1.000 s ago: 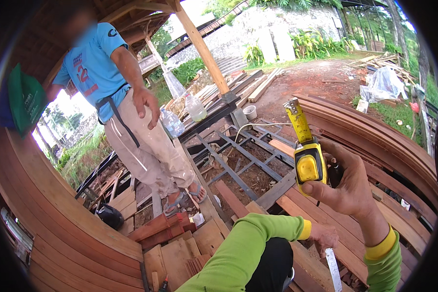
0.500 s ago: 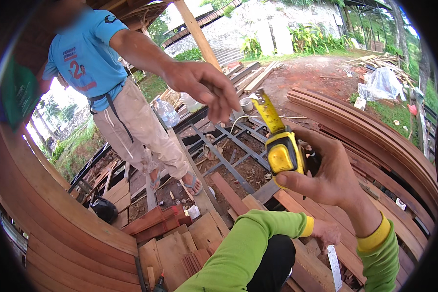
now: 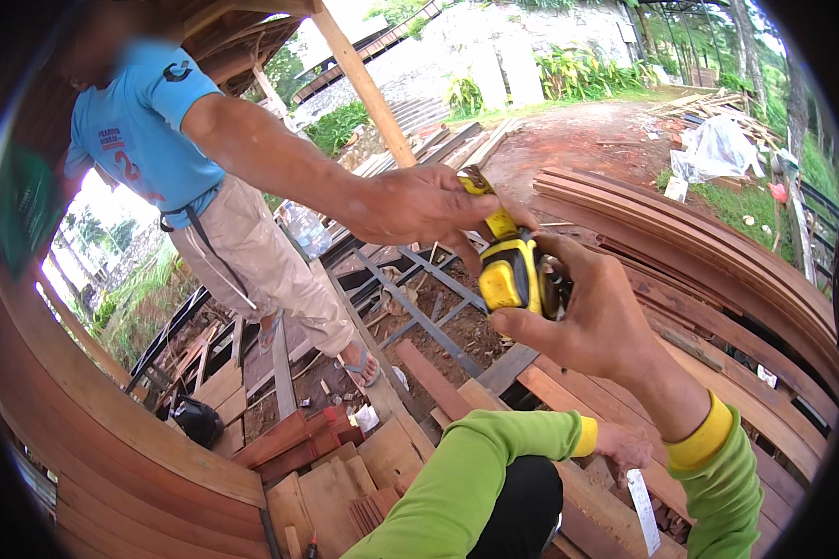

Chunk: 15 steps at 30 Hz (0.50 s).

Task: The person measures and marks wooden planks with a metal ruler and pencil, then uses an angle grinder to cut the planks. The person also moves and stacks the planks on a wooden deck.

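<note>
Nearest the camera, the left hand [image 3: 625, 445] hangs low beside the knee, below a lime-green sleeve with a yellow cuff. Its fingers are curled downward near a narrow white strip [image 3: 643, 511]; whether they grip anything cannot be told.

Above it, the right hand [image 3: 592, 321] is raised at chest height and wrapped around a tape measure [image 3: 511, 273]. The thumb runs beneath the case and the fingers fold over its rear. This grip leaves the front of the case free, so that the blade can run out.

The case is compact, blocky and yellow with black trim, apparently moulded plastic. A stiff yellow blade [image 3: 494, 212] rises from it at a slant.

A co-worker's hand [image 3: 418, 205] closes over the upper end of the blade, fingers pressed together around it. The extended arm comes from a person in a blue shirt and beige trousers.

Beyond lie a dark steel frame [image 3: 419, 312] of flat bars, stacked reddish-brown planks [image 3: 699, 252] with smooth sawn faces, short offcuts [image 3: 326, 475] below, and a slanted timber post [image 3: 364, 84].
</note>
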### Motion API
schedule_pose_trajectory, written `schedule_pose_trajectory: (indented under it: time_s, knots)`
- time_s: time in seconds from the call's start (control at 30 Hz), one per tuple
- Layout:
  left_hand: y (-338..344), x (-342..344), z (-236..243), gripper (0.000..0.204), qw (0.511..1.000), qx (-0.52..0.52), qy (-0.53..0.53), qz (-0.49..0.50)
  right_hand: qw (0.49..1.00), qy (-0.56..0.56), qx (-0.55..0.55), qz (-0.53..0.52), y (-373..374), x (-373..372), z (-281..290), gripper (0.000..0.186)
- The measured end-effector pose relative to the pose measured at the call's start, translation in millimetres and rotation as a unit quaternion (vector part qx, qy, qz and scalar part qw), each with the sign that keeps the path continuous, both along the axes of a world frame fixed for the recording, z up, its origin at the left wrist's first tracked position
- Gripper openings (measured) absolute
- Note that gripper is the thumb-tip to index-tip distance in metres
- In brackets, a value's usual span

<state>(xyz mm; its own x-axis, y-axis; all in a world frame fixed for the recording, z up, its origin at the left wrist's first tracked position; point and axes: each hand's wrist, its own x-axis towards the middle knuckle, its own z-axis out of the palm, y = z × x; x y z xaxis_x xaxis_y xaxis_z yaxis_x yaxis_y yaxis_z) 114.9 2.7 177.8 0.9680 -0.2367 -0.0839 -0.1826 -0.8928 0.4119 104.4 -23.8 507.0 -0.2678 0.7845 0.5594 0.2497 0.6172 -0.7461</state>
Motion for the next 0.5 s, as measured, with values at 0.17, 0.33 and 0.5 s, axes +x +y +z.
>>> schedule_pose_trajectory:
  time_s: [0.17,0.33,0.5]
  knots:
    - [3,15,-9,0.044,1.0,-0.014,-0.012,-0.016,0.999,-0.025,0.025,-0.024,-3,5,15,0.067]
    - [11,1,28,0.044,0.999,0.027,0.012,0.02,0.962,-0.11,0.195,-0.158,2,93,-4,0.038]
    - [9,-22,46,0.035,0.993,0.054,0.093,0.058,0.938,-0.23,0.029,-0.257,5,198,-88,0.028]
